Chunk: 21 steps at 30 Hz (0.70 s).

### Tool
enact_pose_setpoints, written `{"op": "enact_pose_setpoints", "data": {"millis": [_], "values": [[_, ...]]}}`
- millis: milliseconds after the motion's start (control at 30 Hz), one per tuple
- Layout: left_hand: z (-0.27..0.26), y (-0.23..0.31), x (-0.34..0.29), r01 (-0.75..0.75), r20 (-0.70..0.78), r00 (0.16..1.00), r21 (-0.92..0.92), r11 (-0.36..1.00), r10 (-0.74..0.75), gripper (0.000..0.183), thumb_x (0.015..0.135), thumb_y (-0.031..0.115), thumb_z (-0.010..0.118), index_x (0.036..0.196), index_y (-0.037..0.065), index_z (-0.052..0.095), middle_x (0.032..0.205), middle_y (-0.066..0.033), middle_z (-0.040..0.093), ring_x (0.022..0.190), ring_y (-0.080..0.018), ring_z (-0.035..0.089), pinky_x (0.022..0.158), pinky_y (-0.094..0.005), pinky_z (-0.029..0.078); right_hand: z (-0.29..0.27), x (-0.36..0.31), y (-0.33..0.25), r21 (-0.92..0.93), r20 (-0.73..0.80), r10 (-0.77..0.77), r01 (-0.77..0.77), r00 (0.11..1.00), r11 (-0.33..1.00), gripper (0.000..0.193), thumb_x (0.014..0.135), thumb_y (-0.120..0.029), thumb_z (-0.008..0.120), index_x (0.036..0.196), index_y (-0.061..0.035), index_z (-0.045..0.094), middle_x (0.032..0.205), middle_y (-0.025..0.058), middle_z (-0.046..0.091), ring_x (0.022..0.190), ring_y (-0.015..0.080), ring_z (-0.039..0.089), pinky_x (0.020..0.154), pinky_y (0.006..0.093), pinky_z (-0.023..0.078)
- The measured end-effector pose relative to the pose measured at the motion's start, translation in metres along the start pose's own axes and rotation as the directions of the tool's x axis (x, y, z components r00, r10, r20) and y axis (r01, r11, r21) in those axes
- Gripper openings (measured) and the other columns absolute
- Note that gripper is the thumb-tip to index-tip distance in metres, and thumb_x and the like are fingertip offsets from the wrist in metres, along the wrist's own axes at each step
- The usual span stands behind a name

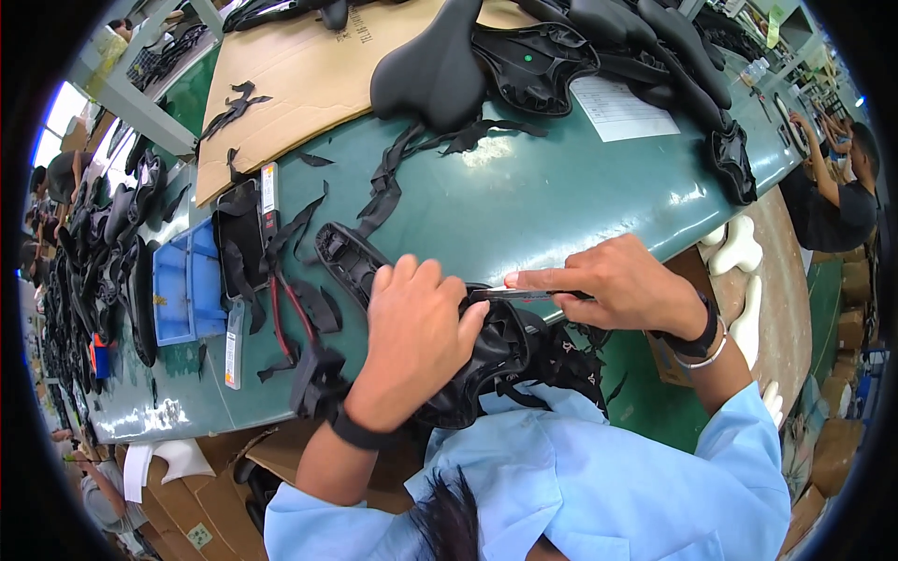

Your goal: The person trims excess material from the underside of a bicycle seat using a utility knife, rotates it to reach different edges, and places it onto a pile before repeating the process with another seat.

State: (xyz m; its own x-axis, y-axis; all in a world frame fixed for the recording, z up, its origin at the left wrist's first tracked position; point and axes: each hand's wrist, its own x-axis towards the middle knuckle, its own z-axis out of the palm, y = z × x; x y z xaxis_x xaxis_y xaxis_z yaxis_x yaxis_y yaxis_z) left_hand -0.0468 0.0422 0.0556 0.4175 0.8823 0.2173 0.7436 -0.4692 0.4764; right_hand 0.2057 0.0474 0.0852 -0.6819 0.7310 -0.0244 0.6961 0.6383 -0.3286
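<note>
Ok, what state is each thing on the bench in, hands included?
Left hand: curled over the saddle, grip hidden
Right hand: closed on the knife
Knife: held, pointing left
Saddle: underside up
Green-dotted saddle: underside up
Blue bin: open
Red handles: spread apart
Paper: lying flat
Cardboard: lying flat
Black strips: scattered

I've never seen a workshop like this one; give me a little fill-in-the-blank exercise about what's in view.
1. The thin knife is held by the person's ____.
2. The left hand is on a bicycle saddle whose colour is ____.
3. The plastic bin toward the left of the picture is ____.
4. The tabletop is coloured ____.

Missing words: right hand; black; blue; green.
</note>
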Motion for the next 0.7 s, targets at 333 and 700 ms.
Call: {"op": "enact_pose_setpoints", "data": {"millis": [333, 700], "values": [[0.000, -0.036, 0.021, 0.368, 0.309, 0.929, -0.833, 0.412, -0.205, 0.028, 0.077, 0.007, 0.063, 0.056, 0.003, 0.044, 0.064, 0.0021, 0.042, 0.065, -0.0086, 0.037, 0.060, -0.0247, 0.028, 0.039, -0.050, -0.077, -0.005, -0.077, 0.315, -0.316, 0.946, 0.949, 0.076, 0.076, -0.014, 0.067, 0.147, -0.0211, 0.041, 0.056, 0.0071, 0.047, 0.039, 0.0229, 0.048, 0.035, 0.0372, 0.036], [0.001, 0.002, 0.010, 0.121, 0.054, 0.993, -0.355, 0.927, -0.109, 0.016, 0.080, 0.012, 0.065, 0.071, 0.003, 0.055, 0.081, -0.0102, 0.063, 0.075, -0.0232, 0.062, 0.061, -0.0326, 0.046, 0.021, -0.033, -0.049, -0.134, -0.135, 0.261, -0.278, 0.956, 0.951, 0.065, 0.075, -0.011, 0.068, 0.137, -0.0255, 0.055, 0.057, 0.0027, 0.048, 0.047, 0.0207, 0.052, 0.044, 0.0370, 0.039]]}}
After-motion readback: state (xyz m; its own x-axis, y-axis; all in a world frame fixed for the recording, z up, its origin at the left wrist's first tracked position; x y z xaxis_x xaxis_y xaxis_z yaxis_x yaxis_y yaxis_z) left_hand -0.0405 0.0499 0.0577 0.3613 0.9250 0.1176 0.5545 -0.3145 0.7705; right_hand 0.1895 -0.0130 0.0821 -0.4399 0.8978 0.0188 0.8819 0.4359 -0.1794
